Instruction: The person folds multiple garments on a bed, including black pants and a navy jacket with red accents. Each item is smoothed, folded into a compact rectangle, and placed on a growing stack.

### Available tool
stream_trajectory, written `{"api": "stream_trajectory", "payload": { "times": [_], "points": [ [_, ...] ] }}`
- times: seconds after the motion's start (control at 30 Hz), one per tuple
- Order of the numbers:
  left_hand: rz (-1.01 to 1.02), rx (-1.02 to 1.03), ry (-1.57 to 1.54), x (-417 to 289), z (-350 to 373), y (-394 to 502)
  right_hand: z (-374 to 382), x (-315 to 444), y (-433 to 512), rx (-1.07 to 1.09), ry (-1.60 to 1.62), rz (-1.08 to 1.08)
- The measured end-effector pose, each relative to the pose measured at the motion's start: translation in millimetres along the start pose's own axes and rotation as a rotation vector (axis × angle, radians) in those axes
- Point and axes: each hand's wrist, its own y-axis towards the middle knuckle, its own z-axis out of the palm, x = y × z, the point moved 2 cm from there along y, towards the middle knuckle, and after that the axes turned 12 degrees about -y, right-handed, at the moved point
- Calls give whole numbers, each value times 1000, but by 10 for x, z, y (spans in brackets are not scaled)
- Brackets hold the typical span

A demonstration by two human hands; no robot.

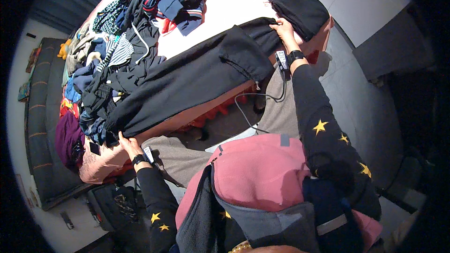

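A pair of dark trousers (182,80) lies stretched along the near edge of the bed, one leg laid lengthwise over the other. My left hand (129,146) grips the cuff end at the lower left. At the opposite end, my right hand (284,31) pinches the fabric between thumb and fingers. A pocket-like flap and seam show near the right end. Just beyond my right hand sits a folded black garment stack (299,10).
A heap of mixed clothes (116,59) covers the bed's left side, with navy garments (179,7) behind. A purple cloth (68,140) and a phone-like black object (95,148) lie at the left corner. A cable (242,107) hangs from my right wrist. A dark sofa (52,123) stands left.
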Motion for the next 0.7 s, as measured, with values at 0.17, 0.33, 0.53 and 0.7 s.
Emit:
{"api": "stream_trajectory", "payload": {
  "times": [0.17,0.33,0.53,0.7],
  "points": [
    [20,-97,10,25,99,42,-45,27,-136,-2,-222,-68],
    [513,-518,649,-33,478,-319,-285,48,-375,7,-320,-72],
    [1107,337,907,477,1930,-1536,-539,255,-611,17,-117,-283],
    [802,1245,942,1402,3325,-2677,-572,588,-843,148,100,-469]
  ]
}}
